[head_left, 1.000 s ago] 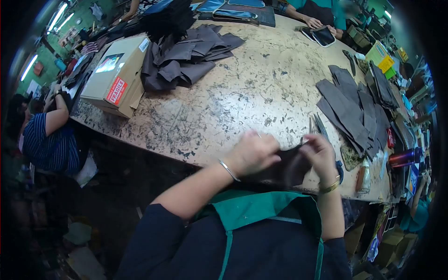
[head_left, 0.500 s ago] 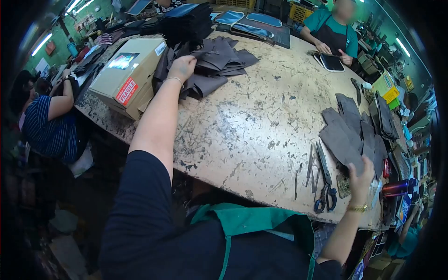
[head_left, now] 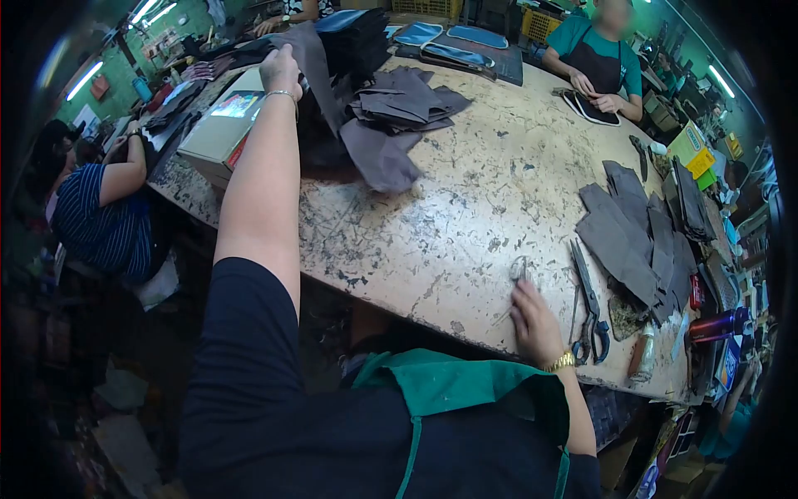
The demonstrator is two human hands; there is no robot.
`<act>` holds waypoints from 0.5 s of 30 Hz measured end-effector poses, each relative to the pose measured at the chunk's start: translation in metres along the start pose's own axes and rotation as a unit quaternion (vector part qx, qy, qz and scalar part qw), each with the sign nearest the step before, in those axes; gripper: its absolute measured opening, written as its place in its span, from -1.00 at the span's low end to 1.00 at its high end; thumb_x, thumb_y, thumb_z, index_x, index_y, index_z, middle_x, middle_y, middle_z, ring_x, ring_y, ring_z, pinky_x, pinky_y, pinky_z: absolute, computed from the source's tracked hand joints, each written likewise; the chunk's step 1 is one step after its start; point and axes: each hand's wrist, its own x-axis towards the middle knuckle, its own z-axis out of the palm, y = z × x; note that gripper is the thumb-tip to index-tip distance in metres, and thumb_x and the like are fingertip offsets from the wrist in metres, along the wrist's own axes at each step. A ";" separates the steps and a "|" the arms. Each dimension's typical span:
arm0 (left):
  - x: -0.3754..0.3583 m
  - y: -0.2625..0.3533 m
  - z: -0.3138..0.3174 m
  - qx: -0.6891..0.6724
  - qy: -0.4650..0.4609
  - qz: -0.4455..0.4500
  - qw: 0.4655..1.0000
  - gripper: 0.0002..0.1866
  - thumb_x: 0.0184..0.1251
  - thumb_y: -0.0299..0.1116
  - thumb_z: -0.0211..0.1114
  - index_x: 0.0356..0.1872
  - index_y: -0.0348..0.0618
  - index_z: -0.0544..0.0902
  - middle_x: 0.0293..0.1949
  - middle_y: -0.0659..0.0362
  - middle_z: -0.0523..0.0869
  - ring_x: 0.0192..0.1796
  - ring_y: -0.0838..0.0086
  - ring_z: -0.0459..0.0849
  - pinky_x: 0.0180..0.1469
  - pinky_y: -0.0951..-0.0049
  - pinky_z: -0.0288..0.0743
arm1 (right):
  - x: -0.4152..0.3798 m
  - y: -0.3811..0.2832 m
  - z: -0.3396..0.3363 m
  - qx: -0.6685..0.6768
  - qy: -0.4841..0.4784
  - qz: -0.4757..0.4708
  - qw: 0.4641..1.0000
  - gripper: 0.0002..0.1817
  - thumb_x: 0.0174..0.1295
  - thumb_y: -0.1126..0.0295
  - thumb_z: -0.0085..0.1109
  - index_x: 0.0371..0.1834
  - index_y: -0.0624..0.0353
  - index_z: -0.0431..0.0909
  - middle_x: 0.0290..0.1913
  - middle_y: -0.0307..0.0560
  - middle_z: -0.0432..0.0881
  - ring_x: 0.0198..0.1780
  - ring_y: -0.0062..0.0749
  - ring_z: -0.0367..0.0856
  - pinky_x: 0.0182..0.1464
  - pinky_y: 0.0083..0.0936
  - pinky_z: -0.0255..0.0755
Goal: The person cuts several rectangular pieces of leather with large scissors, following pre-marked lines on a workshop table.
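My left hand (head_left: 281, 70) is closed on a long dark fabric piece (head_left: 320, 75), lifted above the back left of the table; its lower end (head_left: 378, 158) hangs onto the tabletop. Beside it lies a heap of dark pieces (head_left: 407, 96). Near the front edge, my right hand (head_left: 534, 320) is over the table, slightly blurred, its fingers bent around or beside thin tools (head_left: 522, 270); what it grips is hard to make out. Large scissors (head_left: 588, 308) lie just right of it. More dark pieces (head_left: 628, 237) are spread at the right.
A cardboard box (head_left: 220, 133) stands left, partly behind my left arm. Behind the heap rises a black stack (head_left: 357, 50). A co-worker (head_left: 598, 58) handles a dark item across the table; another person (head_left: 104, 208) sits at left. A small bottle (head_left: 642, 353) and tumbler (head_left: 719, 326) are at right.
My left hand has moved up and back, raising a dark piece from the heap. My right hand has moved left from the right-hand pieces to the thin tools, uncovering the small bottle.
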 end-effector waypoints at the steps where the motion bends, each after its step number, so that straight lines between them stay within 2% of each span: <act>1: 0.001 0.011 0.000 -0.010 0.027 0.064 0.998 -0.73 0.15 -0.29 0.17 -0.50 -0.37 0.56 -0.59 0.14 0.55 -0.55 0.49 0.41 -0.44 0.40 0.32 | -0.015 -0.002 -0.004 0.042 -0.035 -0.033 0.998 -0.67 0.12 0.46 0.08 -0.02 0.27 0.45 0.10 0.10 0.43 0.20 -0.06 0.33 0.23 -0.31 0.21; 2: 0.001 0.023 0.000 -0.019 0.053 0.126 0.990 -0.73 0.16 -0.29 0.17 -0.50 -0.36 0.57 -0.60 0.14 0.55 -0.55 0.52 0.41 -0.45 0.42 0.32 | -0.038 -0.005 -0.005 0.085 -0.071 -0.065 0.992 -0.68 0.14 0.45 0.07 -0.02 0.28 0.45 0.08 0.08 0.45 0.19 -0.10 0.36 0.23 -0.34 0.22; 3: -0.004 0.035 -0.002 0.016 0.026 0.202 0.979 -0.73 0.18 -0.28 0.17 -0.49 -0.35 0.58 -0.60 0.12 0.56 -0.55 0.53 0.43 -0.45 0.44 0.32 | -0.075 -0.020 0.005 0.255 -0.037 0.132 0.957 -0.68 0.14 0.45 0.01 -0.01 0.26 0.45 0.02 0.07 0.49 0.11 -0.15 0.43 0.13 -0.37 0.30; 4: -0.014 0.052 -0.007 0.049 0.001 0.277 0.960 -0.72 0.20 -0.27 0.17 -0.48 -0.33 0.59 -0.60 0.11 0.56 -0.54 0.54 0.44 -0.45 0.46 0.32 | -0.114 -0.034 0.015 0.408 -0.002 0.317 0.856 -0.67 0.14 0.45 -0.04 -0.01 0.25 0.45 -0.03 0.06 0.53 0.03 -0.20 0.51 0.04 -0.39 0.38; 5: -0.043 0.073 -0.008 0.087 -0.034 0.323 0.942 -0.74 0.22 -0.27 0.18 -0.46 -0.32 0.60 -0.57 0.10 0.59 -0.52 0.52 0.49 -0.43 0.48 0.36 | -0.156 0.007 -0.004 0.213 -0.159 0.140 0.954 -0.68 0.10 0.45 -0.02 -0.05 0.25 0.48 -0.12 0.13 0.56 -0.07 -0.13 0.55 -0.03 -0.39 0.42; 6: -0.087 0.090 -0.006 0.125 -0.073 0.365 0.919 -0.75 0.23 -0.27 0.18 -0.43 -0.30 0.61 -0.54 0.09 0.61 -0.49 0.50 0.53 -0.40 0.50 0.39 | -0.165 0.002 -0.009 0.215 -0.162 0.146 0.952 -0.68 0.10 0.45 -0.02 -0.05 0.25 0.48 -0.12 0.13 0.56 -0.07 -0.13 0.55 -0.03 -0.39 0.42; 7: -0.133 0.096 -0.003 0.111 -0.119 0.411 0.897 -0.81 0.22 -0.33 0.18 -0.36 -0.26 0.63 -0.40 0.05 0.65 -0.34 0.41 0.63 -0.30 0.49 0.47 | -0.175 -0.011 -0.023 0.214 -0.172 0.210 0.939 -0.69 0.10 0.45 -0.02 -0.07 0.25 0.49 -0.15 0.14 0.57 -0.09 -0.10 0.56 -0.04 -0.39 0.42; 8: -0.164 0.080 -0.001 0.114 -0.200 0.454 0.861 -0.86 0.15 -0.43 0.21 -0.31 -0.24 0.64 -0.26 0.04 0.65 -0.21 0.26 0.64 -0.25 0.43 0.52 | -0.181 -0.025 -0.042 0.210 -0.176 0.270 0.923 -0.71 0.09 0.44 -0.01 -0.10 0.24 0.51 -0.19 0.15 0.58 -0.12 -0.08 0.56 -0.04 -0.40 0.42; 9: -0.207 0.068 0.000 0.127 -0.241 0.526 0.806 -0.82 0.05 -0.51 0.23 -0.27 -0.26 0.63 -0.22 0.02 0.64 -0.13 0.17 0.60 -0.17 0.35 0.51 | -0.189 -0.043 -0.062 0.206 -0.176 0.332 0.904 -0.72 0.09 0.44 0.00 -0.12 0.23 0.52 -0.22 0.15 0.58 -0.14 -0.06 0.57 -0.04 -0.40 0.42; 10: -0.254 0.054 0.007 0.094 -0.324 0.518 0.786 -0.77 -0.01 -0.57 0.22 -0.24 -0.29 0.62 -0.25 0.00 0.64 -0.09 0.15 0.58 -0.06 0.29 0.46 | -0.142 -0.070 -0.086 0.180 -0.198 0.306 0.914 -0.78 0.06 0.44 0.03 -0.22 0.20 0.56 -0.28 0.13 0.60 -0.19 -0.03 0.57 -0.09 -0.38 0.44; 11: -0.310 0.030 0.010 0.073 -0.412 0.396 0.818 -0.74 0.02 -0.59 0.22 -0.19 -0.27 0.61 -0.18 0.00 0.62 -0.01 0.17 0.55 0.03 0.29 0.42 | -0.143 -0.063 -0.088 0.147 -0.251 0.298 0.909 -0.80 0.03 0.44 0.08 -0.27 0.22 0.56 -0.28 0.09 0.60 -0.20 -0.03 0.56 -0.13 -0.35 0.44; 12: -0.360 0.007 0.009 0.073 -0.495 0.273 0.822 -0.73 0.02 -0.56 0.23 -0.17 -0.28 0.60 -0.11 -0.04 0.58 0.00 0.13 0.54 0.05 0.28 0.41 | -0.131 -0.067 -0.092 0.118 -0.232 0.295 0.919 -0.81 -0.01 0.44 0.11 -0.30 0.23 0.56 -0.28 0.09 0.59 -0.22 -0.04 0.55 -0.16 -0.32 0.44; 13: -0.406 -0.007 0.008 0.042 -0.560 0.156 0.813 -0.72 0.09 -0.49 0.22 -0.13 -0.30 0.58 -0.04 -0.12 0.52 0.02 0.08 0.51 0.10 0.25 0.37 | -0.140 -0.052 -0.085 0.076 -0.202 0.219 0.951 -0.81 -0.03 0.44 0.15 -0.31 0.23 0.56 -0.31 0.08 0.58 -0.23 -0.05 0.55 -0.19 -0.32 0.44; 14: -0.437 -0.006 0.001 0.046 -0.613 0.148 0.775 -0.68 0.12 -0.45 0.21 -0.08 -0.31 0.55 0.01 -0.17 0.47 0.05 0.05 0.48 0.12 0.24 0.34 | -0.131 -0.050 -0.086 0.031 -0.151 0.209 0.966 -0.82 -0.04 0.43 0.17 -0.33 0.22 0.55 -0.36 0.05 0.56 -0.26 -0.08 0.55 -0.21 -0.35 0.44; 15: -0.454 -0.002 -0.001 0.059 -0.659 0.143 0.736 -0.65 0.15 -0.41 0.20 -0.02 -0.32 0.52 0.06 -0.22 0.42 0.08 0.03 0.45 0.14 0.22 0.31 | -0.117 -0.055 -0.089 0.014 -0.057 0.209 0.976 -0.82 -0.02 0.40 0.20 -0.34 0.22 0.54 -0.35 0.01 0.55 -0.27 -0.14 0.54 -0.22 -0.38 0.44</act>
